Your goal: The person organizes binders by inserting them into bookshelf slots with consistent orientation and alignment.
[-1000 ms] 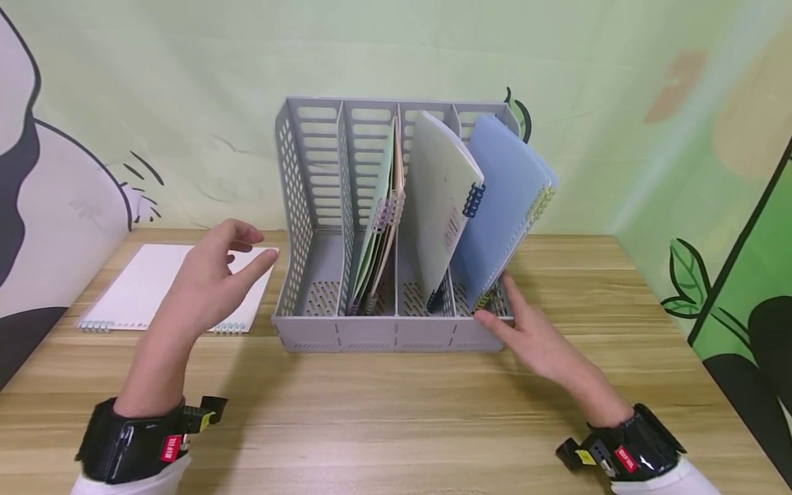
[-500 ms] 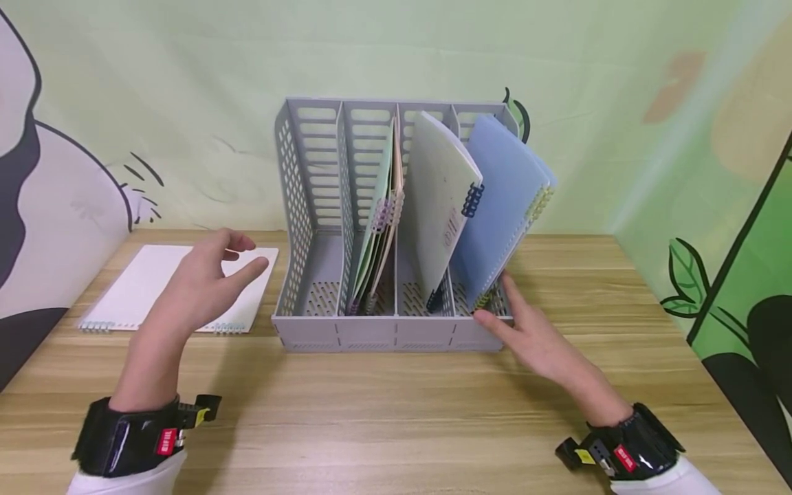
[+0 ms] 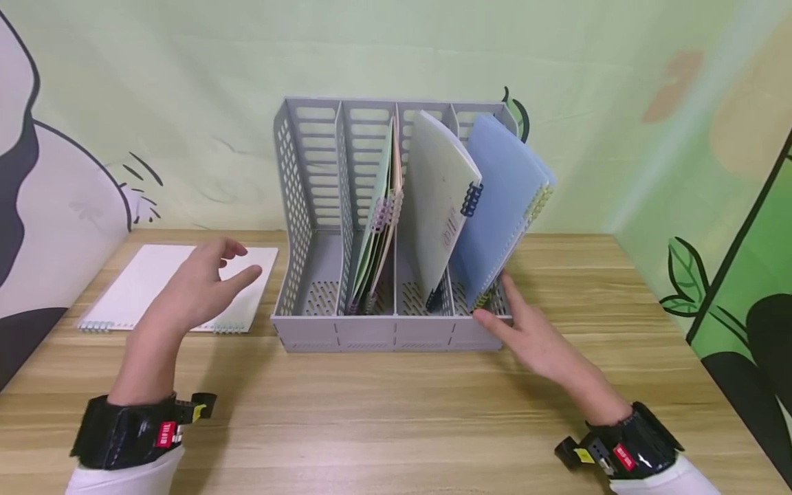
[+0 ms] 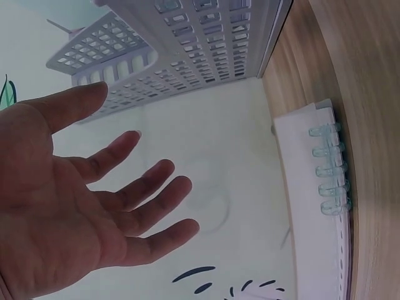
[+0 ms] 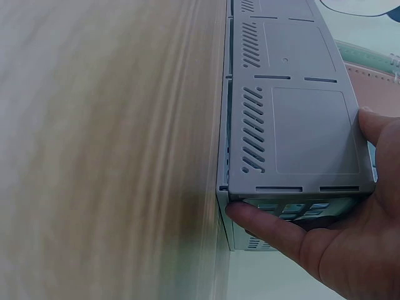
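Note:
A grey desktop file rack (image 3: 371, 335) with upright dividers stands on the table. My right hand (image 3: 537, 338) grips its front right corner; in the right wrist view the thumb and a finger (image 5: 269, 226) bracket the corner. Over a white spiral notebook (image 3: 155, 278) my left hand (image 3: 196, 289) hovers, palm bare and fingers spread in the left wrist view. A light blue ring-bound notebook (image 3: 501, 199) leans in the rightmost slot. Left of it a pale grey-green notebook (image 3: 436, 192) leans in its own slot. Thin green and pink notebooks (image 3: 380, 227) share the second slot.
The leftmost slot (image 3: 322, 275) shows its perforated floor. A wooden table (image 3: 371, 426) spreads before the rack. Behind everything hangs a green cloth backdrop (image 3: 223, 103) with printed drawings.
My left hand has drifted slightly left and down, away from the rack and over the white notebook. My right hand and the rack have stayed put.

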{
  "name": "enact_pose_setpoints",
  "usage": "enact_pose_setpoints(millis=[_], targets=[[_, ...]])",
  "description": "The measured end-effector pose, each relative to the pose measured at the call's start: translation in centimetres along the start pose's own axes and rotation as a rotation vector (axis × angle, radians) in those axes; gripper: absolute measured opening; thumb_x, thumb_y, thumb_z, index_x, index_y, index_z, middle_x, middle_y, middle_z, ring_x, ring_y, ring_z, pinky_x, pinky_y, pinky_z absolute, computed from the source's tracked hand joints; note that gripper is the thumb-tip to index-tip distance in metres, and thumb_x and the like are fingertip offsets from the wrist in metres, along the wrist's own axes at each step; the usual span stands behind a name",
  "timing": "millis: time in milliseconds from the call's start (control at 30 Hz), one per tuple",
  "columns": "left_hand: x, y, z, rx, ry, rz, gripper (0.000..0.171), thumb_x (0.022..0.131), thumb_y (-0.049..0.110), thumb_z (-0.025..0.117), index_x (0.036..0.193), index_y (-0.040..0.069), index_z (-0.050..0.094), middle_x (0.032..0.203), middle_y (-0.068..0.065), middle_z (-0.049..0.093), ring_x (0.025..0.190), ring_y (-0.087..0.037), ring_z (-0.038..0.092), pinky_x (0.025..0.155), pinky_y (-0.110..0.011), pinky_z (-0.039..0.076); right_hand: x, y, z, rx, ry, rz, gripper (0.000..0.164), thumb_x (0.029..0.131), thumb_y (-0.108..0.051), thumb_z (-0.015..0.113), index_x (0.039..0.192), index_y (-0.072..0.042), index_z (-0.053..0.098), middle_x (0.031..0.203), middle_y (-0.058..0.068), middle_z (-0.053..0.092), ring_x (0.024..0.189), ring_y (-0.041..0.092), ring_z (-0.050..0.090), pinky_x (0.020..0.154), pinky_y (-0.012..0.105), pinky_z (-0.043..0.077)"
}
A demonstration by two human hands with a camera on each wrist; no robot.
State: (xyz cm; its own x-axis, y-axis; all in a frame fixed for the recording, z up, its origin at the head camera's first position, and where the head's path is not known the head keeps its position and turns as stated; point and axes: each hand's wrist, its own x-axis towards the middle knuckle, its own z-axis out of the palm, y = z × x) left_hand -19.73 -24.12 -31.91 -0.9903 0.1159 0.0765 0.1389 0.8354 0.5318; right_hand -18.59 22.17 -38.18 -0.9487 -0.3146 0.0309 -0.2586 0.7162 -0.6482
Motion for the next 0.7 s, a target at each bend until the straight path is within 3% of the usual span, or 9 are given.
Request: enact_pose_setpoints(millis=[367,700], targets=[[0.1,-1.2,-0.2,0.071,-0.128,-0.071,0.062,0.101,0.044,0.051,0.139,-0.004,0.039,0.134,-0.032,0.036,0.122,-0.047,0.041,0.095,-0.057,0.035,0.1,0.1,0.0,0.002,-0.001,0.007,0.088,0.102,-0.047,0.047,0.155,0.0,-0.005,0.157,0.018,0.002,0.141,0.041,0.022,0.112,0.042,0.019],[0.0,-2.8,-0.2,0.173,-0.189,-0.004,0.051,0.094,0.021,0.063,0.132,-0.007,0.046,0.128,-0.037,0.039,0.115,-0.05,0.043,0.093,-0.06,0.036,0.0,0.0,0.0,-0.002,-0.001,0.006,0.089,0.102,-0.047,0.047,0.155,-0.001,-0.006,0.157,0.018,0.002,0.141,0.04,0.022,0.112,0.042,0.019]])
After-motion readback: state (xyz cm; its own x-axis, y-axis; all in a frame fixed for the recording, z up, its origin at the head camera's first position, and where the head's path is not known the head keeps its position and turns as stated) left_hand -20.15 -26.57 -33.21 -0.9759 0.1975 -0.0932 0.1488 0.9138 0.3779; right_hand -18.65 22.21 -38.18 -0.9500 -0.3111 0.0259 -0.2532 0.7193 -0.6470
